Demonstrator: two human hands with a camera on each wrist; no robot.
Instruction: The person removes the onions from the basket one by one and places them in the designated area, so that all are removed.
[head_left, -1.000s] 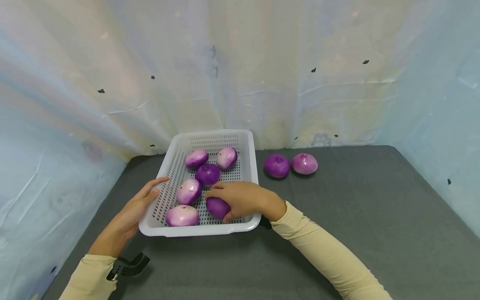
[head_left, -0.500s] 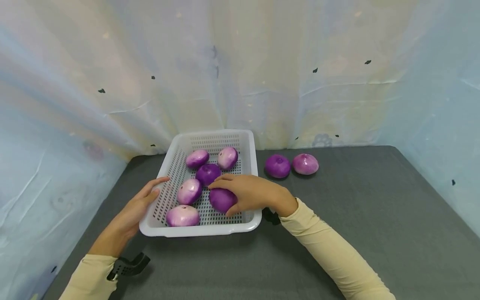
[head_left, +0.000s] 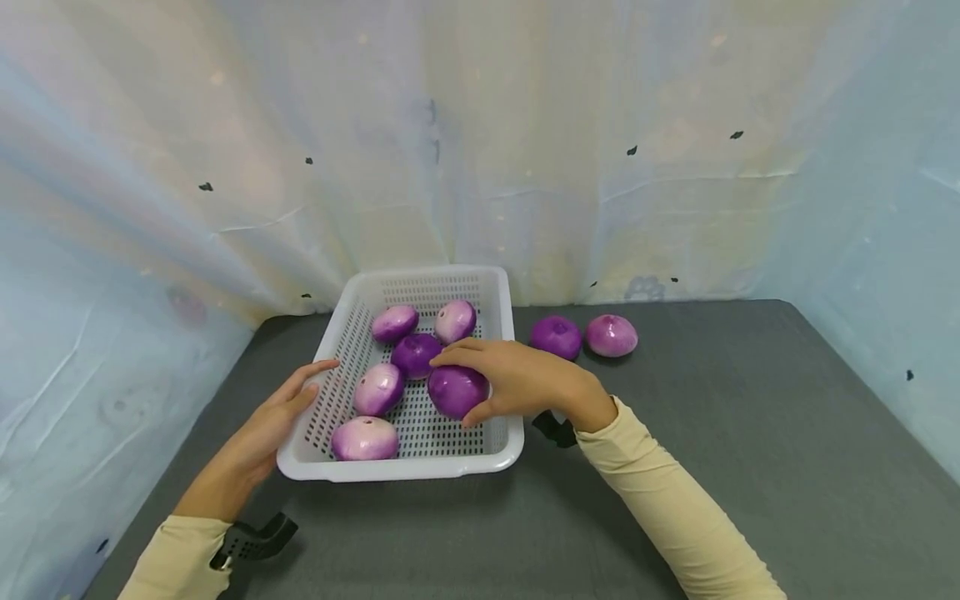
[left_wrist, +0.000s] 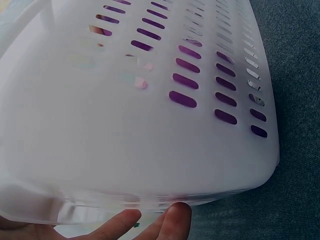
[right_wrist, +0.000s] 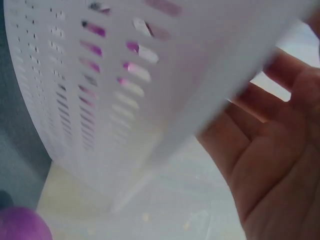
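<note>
In the head view, a white perforated basket (head_left: 315, 467) holds several purple onions. My right hand (head_left: 517, 379) reaches over its right rim and grips a dark purple onion (head_left: 456, 392), thumb on the near side and fingers across the top. The right wrist view shows that hand (right_wrist: 275, 145) beside the basket wall (right_wrist: 185, 65), which hides the gripped onion. My left hand (head_left: 273, 417) rests at the left rim, its fingers fairly straight. In the left wrist view its fingertips (left_wrist: 175, 220) lie close against the basket's edge.
Two more onions, a dark purple one (head_left: 556, 337) and a pinkish one (head_left: 611, 335), sit on the grey tabletop (head_left: 712, 400) right of the basket. A pale curtain (head_left: 525, 150) hangs behind the table. A black strap (head_left: 258, 537) is on the left wrist.
My right hand has moved right and slightly away with the onion in its grip, toward the basket's right rim. The left hand and the other onions stay where they were.
</note>
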